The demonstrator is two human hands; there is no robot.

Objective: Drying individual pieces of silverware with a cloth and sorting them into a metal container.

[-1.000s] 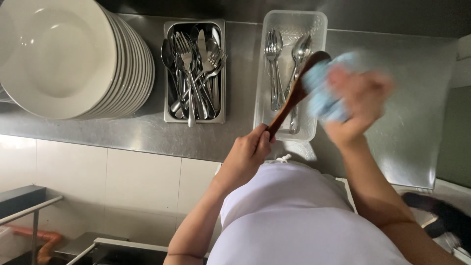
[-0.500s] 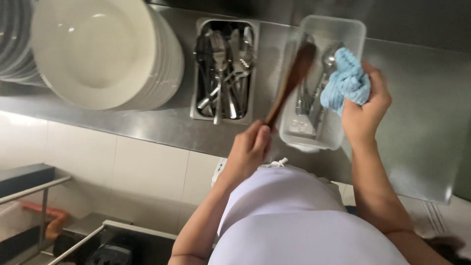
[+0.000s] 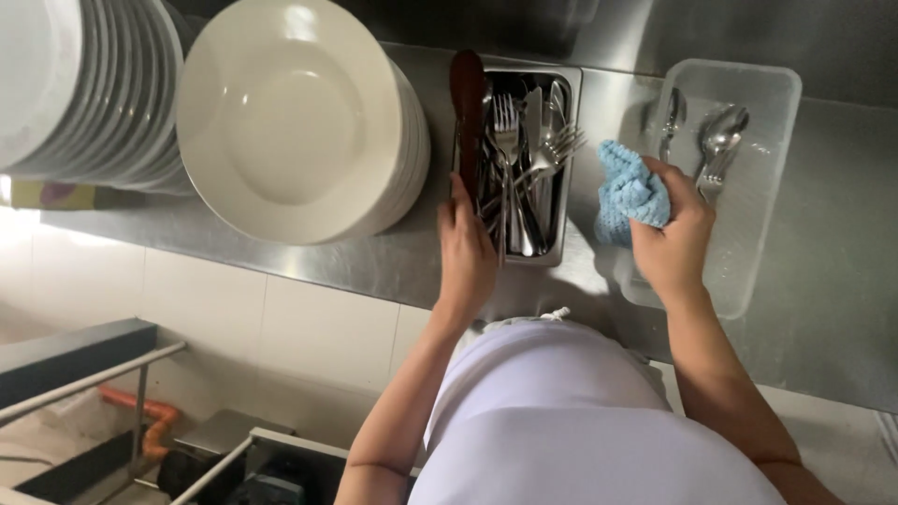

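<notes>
Moved: the spoon has swung from over the clear tub to the left edge of the metal tray; the left hand has come along with it, and the right hand with its cloth has dropped from above the tub to the tub's left rim.
Apron: a white apron fills the bottom of the view, nearest the camera.
Left hand: fingers closed around the lower end of the wooden spoon's handle, thumb side toward the tray.
Right hand: fingers bunched on a light blue cloth, gripping it; the hand lies over the tub's left wall.
Spoon: dark wood, lying lengthwise along the left wall of the tray, bowl end pointing away from the person, reaching the tray's far rim.
Tray: a steel rectangular tray on the table, holding a jumble of forks and other cutlery, handles and tines crossed.
Tub: a clear plastic tub just right of the tray, with a few metal spoons at its far end.
Table: steel, carrying tray, tub and plates.
Plates: a stack of white plates on edge left of the tray, near it; a second stack stands further left.
</notes>
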